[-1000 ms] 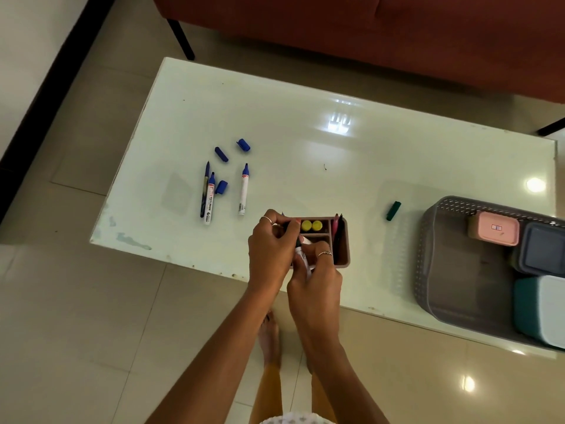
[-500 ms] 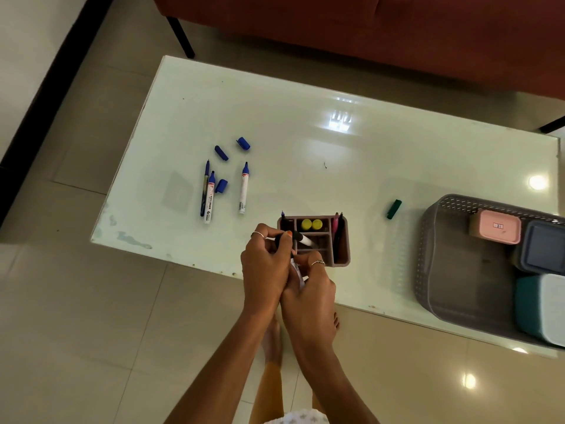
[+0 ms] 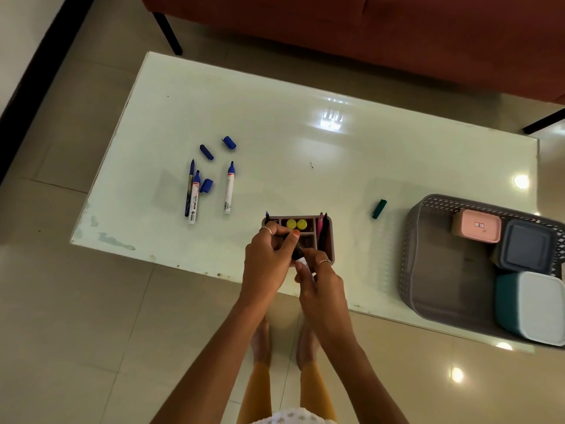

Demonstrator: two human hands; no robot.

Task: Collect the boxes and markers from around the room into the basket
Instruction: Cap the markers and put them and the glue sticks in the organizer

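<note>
Both of your hands are on one marker (image 3: 298,254) right above the near table edge: left hand (image 3: 267,255) has thumb and fingers curled round the dark cap end, right hand (image 3: 321,278) pinches the white barrel. Looks like you're capping it, though I can't tell if the cap is fully seated. Just behind your fingers sits the brown organizer (image 3: 328,240) with two yellow-topped items and a few pens upright in its compartments; your left hand partly covers its near-left corner. Further out to the left, three uncapped blue markers (image 3: 227,191) lie on the table (image 3: 336,166) with three loose blue caps (image 3: 206,152) near them, one cap touching or nearly touching the middle marker. One green cap (image 3: 379,208) lies alone between the organizer and the basket (image 3: 409,249). Basket is at the right end of the table, hanging slightly over the near edge, and it holds a pink box (image 3: 480,225), a grey-blue box (image 3: 526,250) and a teal box with a white lid (image 3: 532,304), all packed along its right side; left half shows bare floor. Progress call: boxes look done as far as this view shows, no markers in the basket yet. Left to do: finish this marker, cap the three blue ones, deal with the green cap, then move markers and probably the organizer into the basket.
</note>
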